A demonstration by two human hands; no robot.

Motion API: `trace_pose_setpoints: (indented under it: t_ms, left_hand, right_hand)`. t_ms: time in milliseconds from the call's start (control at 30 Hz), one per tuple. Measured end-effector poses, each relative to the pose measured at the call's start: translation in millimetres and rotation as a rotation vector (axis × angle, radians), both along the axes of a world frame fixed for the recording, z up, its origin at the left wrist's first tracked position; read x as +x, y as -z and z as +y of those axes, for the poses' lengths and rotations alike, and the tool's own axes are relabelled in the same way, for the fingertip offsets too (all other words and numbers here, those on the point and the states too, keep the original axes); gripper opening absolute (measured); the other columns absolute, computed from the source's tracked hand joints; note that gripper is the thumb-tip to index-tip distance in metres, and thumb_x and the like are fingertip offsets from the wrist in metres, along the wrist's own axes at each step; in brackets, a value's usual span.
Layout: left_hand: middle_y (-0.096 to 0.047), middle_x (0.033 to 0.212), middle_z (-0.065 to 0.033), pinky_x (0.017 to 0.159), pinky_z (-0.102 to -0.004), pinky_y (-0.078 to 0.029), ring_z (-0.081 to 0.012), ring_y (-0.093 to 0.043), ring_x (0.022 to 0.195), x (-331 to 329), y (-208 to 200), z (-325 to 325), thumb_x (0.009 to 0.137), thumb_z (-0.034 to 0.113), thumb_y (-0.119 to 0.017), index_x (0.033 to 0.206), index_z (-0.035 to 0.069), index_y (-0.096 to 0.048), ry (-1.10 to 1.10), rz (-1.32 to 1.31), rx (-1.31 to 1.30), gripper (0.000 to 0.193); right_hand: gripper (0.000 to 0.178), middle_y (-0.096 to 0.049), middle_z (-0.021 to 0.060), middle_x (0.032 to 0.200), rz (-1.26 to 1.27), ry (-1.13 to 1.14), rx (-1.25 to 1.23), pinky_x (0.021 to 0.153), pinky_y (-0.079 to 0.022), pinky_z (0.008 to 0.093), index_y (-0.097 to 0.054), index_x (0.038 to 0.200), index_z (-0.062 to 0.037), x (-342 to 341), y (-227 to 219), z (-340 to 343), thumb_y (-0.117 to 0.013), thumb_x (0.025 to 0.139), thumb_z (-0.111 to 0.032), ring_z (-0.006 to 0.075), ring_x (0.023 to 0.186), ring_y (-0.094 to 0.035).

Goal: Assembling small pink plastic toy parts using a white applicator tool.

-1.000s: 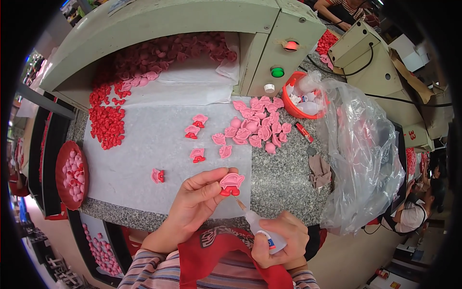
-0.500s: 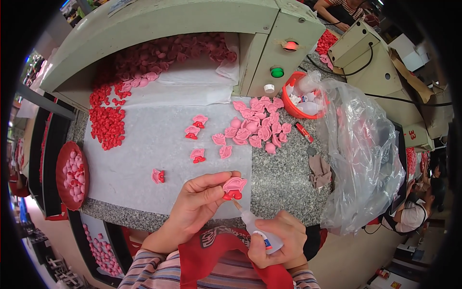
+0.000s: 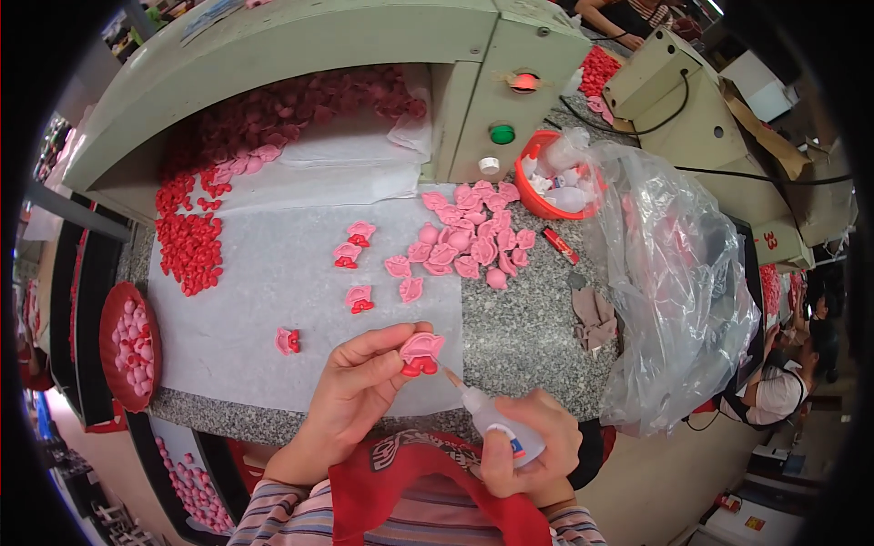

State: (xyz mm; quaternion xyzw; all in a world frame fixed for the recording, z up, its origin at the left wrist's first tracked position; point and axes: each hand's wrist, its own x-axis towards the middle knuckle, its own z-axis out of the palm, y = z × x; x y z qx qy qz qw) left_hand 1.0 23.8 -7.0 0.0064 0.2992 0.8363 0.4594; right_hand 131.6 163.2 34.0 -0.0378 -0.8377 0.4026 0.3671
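Pinched between the thumb and fingers of my left hand is a small pink figure piece with a red two-lobed part along its lower edge. My right hand is wrapped round a translucent glue bottle. Its thin nozzle tip points up toward the held piece, a little to its right and apart from it. Several similar pink-and-red pieces lie on the white sheet beyond my hands. A heap of loose pink pieces spreads at the sheet's right edge.
Red parts are heaped at the left, beside a green machine with more pieces inside its opening. A red dish stands far left. An orange basket of bottles, a red tube, a cloth and a plastic bag are at right.
The nozzle has drawn away from the pink piece, down and to the right. My left hand still holds the piece. The whole view has shifted slightly.
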Motion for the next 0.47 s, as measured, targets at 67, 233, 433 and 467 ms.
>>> trace_pose_setpoints:
  t_ms: [67, 233, 433, 467]
  left_hand:
    - [-0.052, 0.119, -0.0200, 0.091, -0.0387, -0.047, -0.0274, -0.053, 0.108, 0.0, 5.0, 0.0, 0.082, -0.001, -0.055, 0.112, 0.001, -0.057, -0.001, -0.007, 0.021, 0.030]
    - [-0.052, 0.119, -0.0187, 0.092, -0.0442, -0.046, -0.0293, -0.052, 0.110, -2.7, 10.1, 0.3, 0.084, 0.001, -0.052, 0.115, 0.002, -0.054, -0.013, -0.049, 0.029, 0.032]
    - [-0.050, 0.122, -0.0177, 0.091, -0.0462, -0.045, -0.0311, -0.051, 0.111, -3.0, 16.0, 0.2, 0.084, 0.003, -0.053, 0.118, 0.002, -0.052, 0.028, -0.135, 0.029, 0.033]
    - [-0.050, 0.121, -0.0175, 0.091, -0.0470, -0.045, -0.0314, -0.051, 0.111, -3.4, 17.5, -0.6, 0.085, 0.003, -0.053, 0.119, 0.002, -0.051, 0.022, -0.148, 0.023, 0.034]
  right_hand:
    - [0.034, -0.063, 0.0133, 0.077, 0.026, 0.224, -0.071, 0.054, -0.049, 0.0266, -0.056, 0.099, 0.0091, 1.1, 16.0, 8.2, -0.062, 0.070, -0.007, 0.0175, 0.058, -0.060]
    - [0.028, -0.060, 0.0074, 0.093, -0.108, 0.484, -0.737, 0.062, -0.046, 0.0229, -0.056, 0.105, 0.0050, -3.6, 90.1, 82.6, -0.061, 0.079, -0.003, 0.0118, 0.071, -0.057]
    - [0.028, -0.062, 0.0043, 0.094, -0.235, 0.617, -0.591, 0.066, -0.044, 0.0208, -0.059, 0.105, -0.0012, -2.4, 138.4, 133.0, -0.063, 0.077, -0.003, 0.0088, 0.080, -0.057]
    - [0.030, -0.063, 0.0060, 0.096, -0.301, 0.645, -0.574, 0.070, -0.043, 0.0211, -0.059, 0.107, -0.0018, -1.4, 140.4, 134.2, -0.063, 0.077, -0.004, 0.0097, 0.081, -0.057]
